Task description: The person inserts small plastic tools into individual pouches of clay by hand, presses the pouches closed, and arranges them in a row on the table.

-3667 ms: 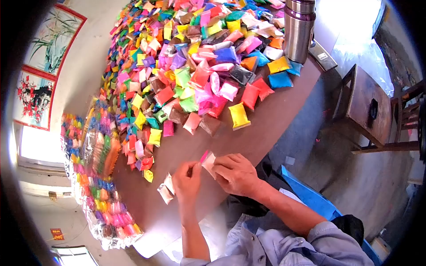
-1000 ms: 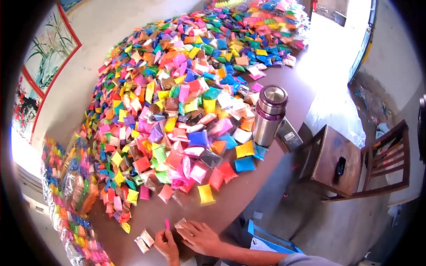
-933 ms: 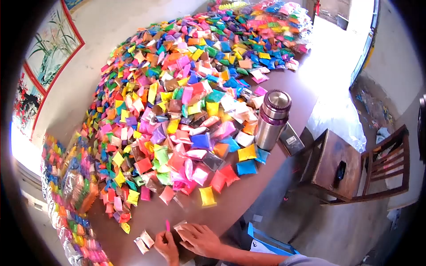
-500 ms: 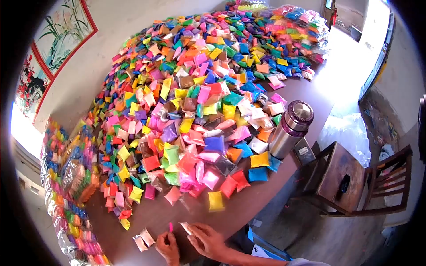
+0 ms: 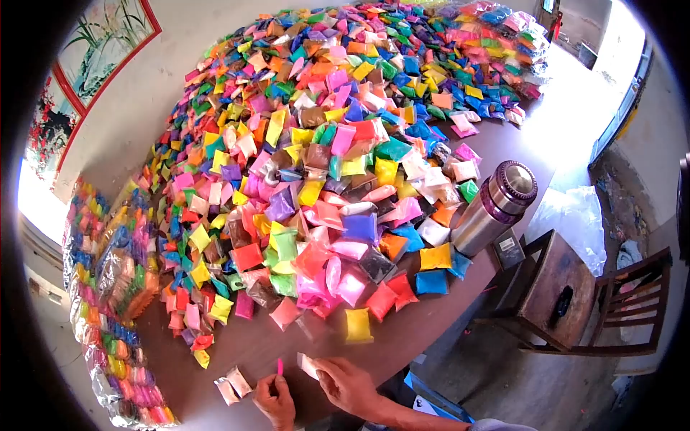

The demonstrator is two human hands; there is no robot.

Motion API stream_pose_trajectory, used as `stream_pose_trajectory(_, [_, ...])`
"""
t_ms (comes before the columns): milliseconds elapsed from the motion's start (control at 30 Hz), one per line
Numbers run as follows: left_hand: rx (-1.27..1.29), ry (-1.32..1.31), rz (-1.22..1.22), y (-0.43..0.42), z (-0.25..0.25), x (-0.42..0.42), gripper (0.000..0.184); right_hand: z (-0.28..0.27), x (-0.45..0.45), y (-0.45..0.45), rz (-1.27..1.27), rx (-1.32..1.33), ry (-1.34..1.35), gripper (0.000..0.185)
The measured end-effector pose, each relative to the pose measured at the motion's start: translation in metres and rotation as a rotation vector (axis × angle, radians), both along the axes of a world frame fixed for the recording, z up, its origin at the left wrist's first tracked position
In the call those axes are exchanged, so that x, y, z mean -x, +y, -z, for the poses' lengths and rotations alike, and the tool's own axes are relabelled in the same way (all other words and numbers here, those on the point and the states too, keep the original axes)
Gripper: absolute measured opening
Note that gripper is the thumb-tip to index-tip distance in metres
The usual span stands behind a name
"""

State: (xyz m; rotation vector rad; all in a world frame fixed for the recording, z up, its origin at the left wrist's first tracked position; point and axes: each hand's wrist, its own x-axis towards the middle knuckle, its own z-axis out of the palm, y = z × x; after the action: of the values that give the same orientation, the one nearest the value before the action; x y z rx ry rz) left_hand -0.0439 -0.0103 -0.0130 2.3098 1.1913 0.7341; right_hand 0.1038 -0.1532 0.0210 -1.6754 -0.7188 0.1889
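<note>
Left hand [image 5: 275,405]: grip closed on pink strip [image 5: 280,367], tip jutting free, likely for control. Right hand [image 5: 349,388]: grip pinching packet [image 5: 307,365], apparently steadying it.

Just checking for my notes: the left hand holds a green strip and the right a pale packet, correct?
Not quite: the head view shows the strip is pink. The left hand does hold it, and the right hand holds a pale packet.
</note>
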Motion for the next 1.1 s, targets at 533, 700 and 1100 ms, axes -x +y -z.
stream_pose_trajectory(533, [0.119, -0.098, 0.037, -0.006, -0.021, -0.007, 0.012, 0.017, 0.010, 0.010, 0.106, 0.046, -0.148, 0.017])
stream_pose_trajectory(700, [0.139, -0.203, 0.110, -0.006, -0.026, -0.007, 0.015, 0.021, 0.014, 0.013, 0.120, 0.066, -0.253, 0.021])
stream_pose_trajectory(1100, [-0.001, -0.211, 0.336, -0.003, -0.022, -0.018, 0.005, 0.026, 0.022, 0.020, 0.201, 0.139, -0.375, 0.013])
